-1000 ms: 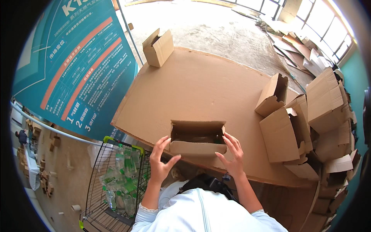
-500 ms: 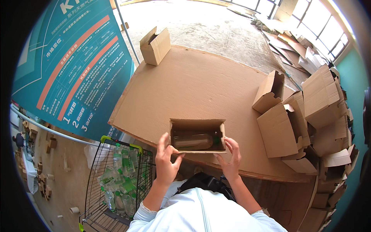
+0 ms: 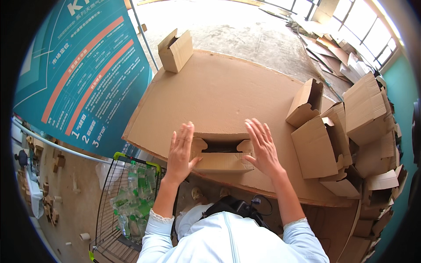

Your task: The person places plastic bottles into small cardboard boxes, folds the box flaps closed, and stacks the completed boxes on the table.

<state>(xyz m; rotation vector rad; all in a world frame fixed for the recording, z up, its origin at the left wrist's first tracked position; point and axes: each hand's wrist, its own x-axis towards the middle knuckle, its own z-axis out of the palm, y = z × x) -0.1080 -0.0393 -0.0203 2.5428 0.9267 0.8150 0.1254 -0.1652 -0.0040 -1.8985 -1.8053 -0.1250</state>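
A small brown cardboard box [image 3: 224,163] stands at the near edge of the cardboard-topped table [image 3: 206,92]. Its near flap lies folded over part of the opening, and side flaps lean inward, leaving a dark gap behind. Whatever is inside is hidden. My left hand [image 3: 179,154] is open at the box's left end, fingers stretched away from me and thumb by the corner. At the right end, my right hand [image 3: 264,151] is likewise open, its thumb near the folded flap. Neither hand grips anything.
A single open box [image 3: 176,51] stands at the table's far left corner. Several open boxes [image 3: 313,147] crowd the right side, beside a taller stack [image 3: 370,109]. A wire cart [image 3: 105,210] with plastic bottles [image 3: 136,197] is at lower left, below a teal banner [image 3: 87,83].
The box's near flap has been folded over the opening, covering the clear bottle that showed inside. Both hands have moved forward along the box's ends, with fingers straightened.
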